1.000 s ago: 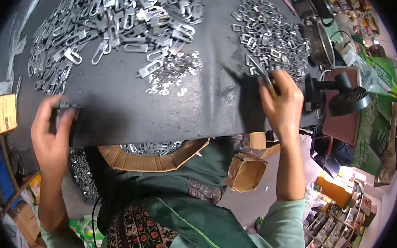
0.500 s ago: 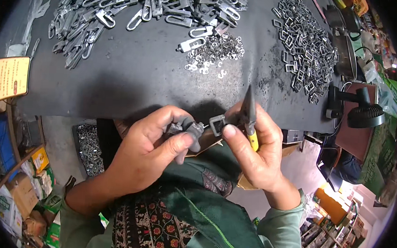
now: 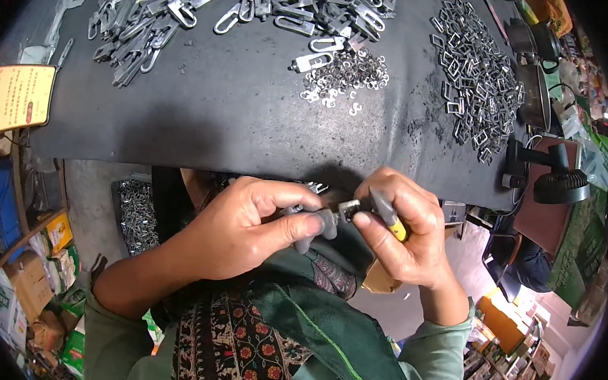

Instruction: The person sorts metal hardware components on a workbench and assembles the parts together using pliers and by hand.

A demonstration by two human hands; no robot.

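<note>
My left hand [image 3: 256, 225] is closed on a dark grey metal fitting [image 3: 327, 223], part of which the fingers hide. Facing it, my right hand [image 3: 413, 231] pinches a small square metal frame [image 3: 349, 209] between thumb and fingers. Yellow-handled pliers [image 3: 384, 207] with a dark pointed nose also lie in that right hand. The frame and the fitting meet or nearly meet in front of me, just off the table's near edge; whether they are joined I cannot tell.
On the dark table [image 3: 252, 127] lie a heap of long metal loop pieces [image 3: 293, 23], a small pile of C-shaped rings [image 3: 346, 77] and a pile of rectangular frames [image 3: 481, 82]. A black fan [image 3: 560, 183] stands at right. Below left sits a bin of metal parts [image 3: 135, 214].
My left hand has moved right, bringing the fitting up to the frame. The pliers' nose has tilted from pointing away to pointing left. The table appears slightly shifted in view.
</note>
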